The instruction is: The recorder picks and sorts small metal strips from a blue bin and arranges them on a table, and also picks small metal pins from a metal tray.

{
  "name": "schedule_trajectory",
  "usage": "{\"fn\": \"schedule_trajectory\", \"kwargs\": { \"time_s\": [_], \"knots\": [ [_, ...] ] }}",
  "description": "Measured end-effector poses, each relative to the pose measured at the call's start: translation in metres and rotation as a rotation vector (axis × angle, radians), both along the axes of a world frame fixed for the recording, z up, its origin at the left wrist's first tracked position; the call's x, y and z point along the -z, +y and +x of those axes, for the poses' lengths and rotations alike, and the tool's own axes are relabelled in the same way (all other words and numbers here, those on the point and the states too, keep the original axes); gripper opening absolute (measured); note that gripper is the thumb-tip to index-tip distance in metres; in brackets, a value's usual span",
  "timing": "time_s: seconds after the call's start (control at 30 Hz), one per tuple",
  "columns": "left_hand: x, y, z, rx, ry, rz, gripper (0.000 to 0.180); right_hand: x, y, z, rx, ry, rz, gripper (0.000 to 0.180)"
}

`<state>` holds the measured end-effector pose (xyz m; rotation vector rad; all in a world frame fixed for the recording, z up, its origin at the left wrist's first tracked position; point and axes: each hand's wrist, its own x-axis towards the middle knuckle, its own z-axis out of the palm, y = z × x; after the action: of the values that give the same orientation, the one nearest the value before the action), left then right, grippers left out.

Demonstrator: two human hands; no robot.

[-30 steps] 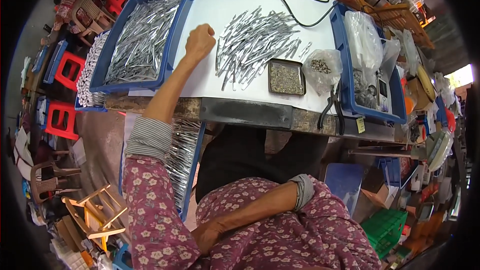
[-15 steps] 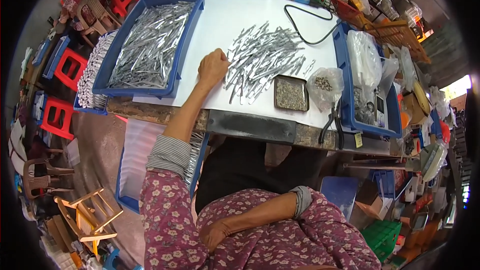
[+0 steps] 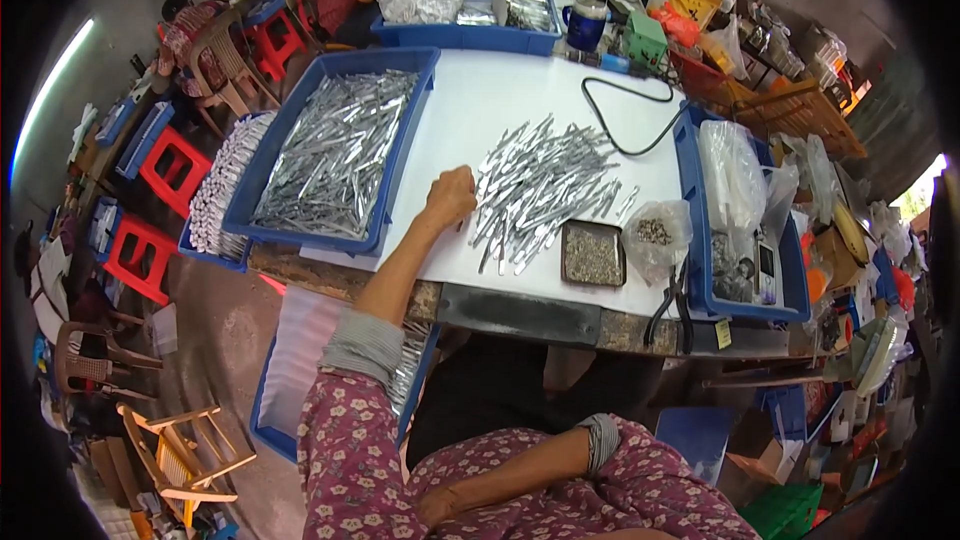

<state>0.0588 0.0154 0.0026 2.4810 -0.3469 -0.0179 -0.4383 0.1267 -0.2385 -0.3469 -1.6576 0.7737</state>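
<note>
1. The left hand (image 3: 450, 197) is stretched out over the white desk (image 3: 500, 100). Its fingers are curled in, narrow. It touches the left edge of the pile of silver metal pieces (image 3: 540, 190). If it holds one piece, I cannot tell.
2. The pile lies spread in the middle of the desk, to the right of the left hand.
3. The right hand (image 3: 437, 505) rests on the lap, on the flowered cloth, very near the person. The fingers are mostly hidden, so I cannot tell if they are closed or spread.
4. To the left of the left hand stands a large blue tray (image 3: 410, 150), full of similar silver pieces.
5. Near the right end of the pile is a small dark tray (image 3: 592, 254) with tiny parts. Just beside it, on the right, is a clear plastic bag (image 3: 655, 238).
6. A black cable (image 3: 625, 120) curves on the far part of the desk.
7. At the right edge of the desk is another blue tray (image 3: 695, 220) with plastic bags inside.
</note>
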Motion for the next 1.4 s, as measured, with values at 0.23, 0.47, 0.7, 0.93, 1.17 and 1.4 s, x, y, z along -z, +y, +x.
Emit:
{"fn": "schedule_trajectory", "kwargs": {
  "time_s": [0.23,0.47,0.7,0.93,1.17,1.4],
  "knots": [
    [0.006,0.003,-0.010,-0.007,-0.106,-0.007,0.008,0.023,-0.004,0.009,0.021,-0.022,-0.017,0.018],
    [-0.007,-0.004,-0.011,-0.025,-0.084,0.028,0.011,0.007,-0.043,0.067,0.057,0.002,-0.040,0.016],
    [0.002,-0.002,-0.018,-0.058,-0.136,0.028,0.019,-0.257,-0.159,0.190,0.196,-0.113,-0.763,0.016],
    [0.017,0.000,-0.034,-0.185,-0.075,-0.195,0.020,-0.229,-0.208,0.205,0.385,0.375,-0.939,0.021],
    [0.028,0.006,-0.025,-0.177,-0.155,-0.403,0.016,-0.193,-0.282,0.211,0.793,0.415,-1.076,0.023],
    [0.019,-0.005,-0.049,-0.210,0.040,-0.982,0.015,-0.197,-0.326,0.193,1.006,0.545,-1.213,0.026]
  ]
}}
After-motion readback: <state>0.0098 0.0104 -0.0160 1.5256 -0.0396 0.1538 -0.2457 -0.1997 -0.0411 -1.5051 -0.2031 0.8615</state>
